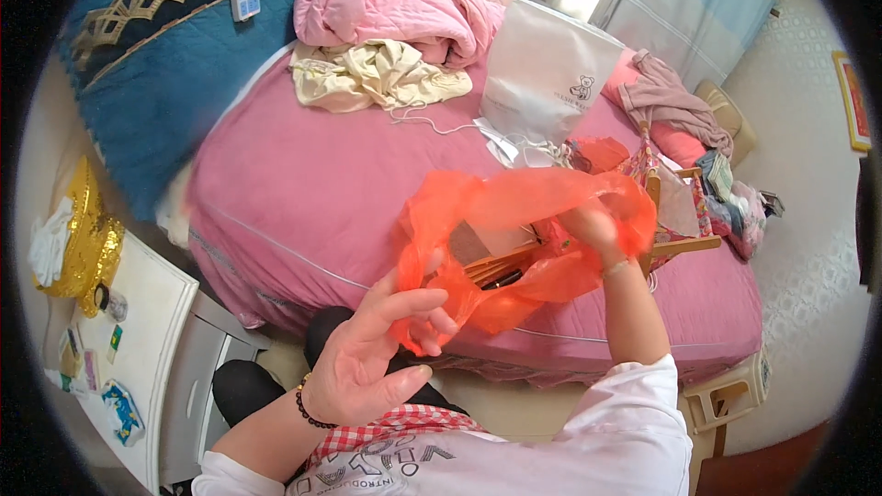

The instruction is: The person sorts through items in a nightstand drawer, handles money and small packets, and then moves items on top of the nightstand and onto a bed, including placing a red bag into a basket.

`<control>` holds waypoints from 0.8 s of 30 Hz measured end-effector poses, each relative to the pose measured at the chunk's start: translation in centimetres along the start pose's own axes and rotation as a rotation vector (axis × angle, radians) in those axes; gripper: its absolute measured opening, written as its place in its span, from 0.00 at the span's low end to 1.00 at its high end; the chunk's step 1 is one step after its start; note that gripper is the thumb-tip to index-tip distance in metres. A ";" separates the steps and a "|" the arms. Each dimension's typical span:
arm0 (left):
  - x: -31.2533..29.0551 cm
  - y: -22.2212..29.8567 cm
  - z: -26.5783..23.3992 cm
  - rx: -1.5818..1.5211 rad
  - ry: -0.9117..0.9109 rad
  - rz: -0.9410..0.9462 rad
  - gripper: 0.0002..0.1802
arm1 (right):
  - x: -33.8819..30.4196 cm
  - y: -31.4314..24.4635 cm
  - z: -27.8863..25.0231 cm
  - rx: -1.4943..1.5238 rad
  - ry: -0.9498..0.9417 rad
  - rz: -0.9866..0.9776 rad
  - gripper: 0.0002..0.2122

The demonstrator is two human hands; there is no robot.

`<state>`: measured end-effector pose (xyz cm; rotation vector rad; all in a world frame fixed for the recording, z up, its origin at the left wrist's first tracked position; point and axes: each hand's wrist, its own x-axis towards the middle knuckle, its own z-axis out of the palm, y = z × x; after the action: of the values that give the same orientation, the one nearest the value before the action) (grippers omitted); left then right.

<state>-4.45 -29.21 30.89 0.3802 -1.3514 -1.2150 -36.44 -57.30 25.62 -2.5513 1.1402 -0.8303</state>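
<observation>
A thin orange-red plastic bag [514, 197] is spread wide in front of me, its mouth forming a ring. My right hand [591, 223] is at the bag's right side, gripping the plastic, which partly covers its fingers. My left hand [377, 349] touches the bag's left edge with the fingers apart and the thumb stretched out. Through the bag's mouth I see brown wooden sticks [501, 266] and a small dark item; whether they lie inside the bag or behind it, I cannot tell. A beaded bracelet circles my left wrist.
A pink-covered bed [285, 174] fills the middle. On it are a white carrier bag [542, 73], a pink quilt [367, 0], a cream cloth [377, 73] and a wood-framed fabric item [675, 211]. A white cabinet [152, 303] stands left, a plastic stool [730, 395] right.
</observation>
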 end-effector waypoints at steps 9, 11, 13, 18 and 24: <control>0.3 -2.0 0.5 0.281 0.114 -0.040 0.30 | -8.4 -22.5 2.5 -0.074 -0.169 -0.675 0.15; 0.2 -1.4 0.6 0.582 0.042 0.024 0.29 | -8.8 -20.9 6.6 -0.289 -0.330 -0.677 0.13; 0.0 -1.7 1.2 0.925 -0.059 0.119 0.26 | -10.3 -15.0 12.2 -0.298 -0.448 -0.509 0.13; -1.8 -2.5 0.8 1.003 -0.077 0.063 0.25 | -5.2 -14.0 10.6 -0.189 -0.577 -0.448 0.13; -4.0 -2.9 -0.6 1.046 -0.046 0.019 0.18 | -1.5 -7.1 12.3 -0.518 -0.416 -0.231 0.15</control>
<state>-4.31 -27.32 26.35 1.0596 -1.9493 -0.4013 -25.81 -51.70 17.97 -3.1085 1.0355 -0.0080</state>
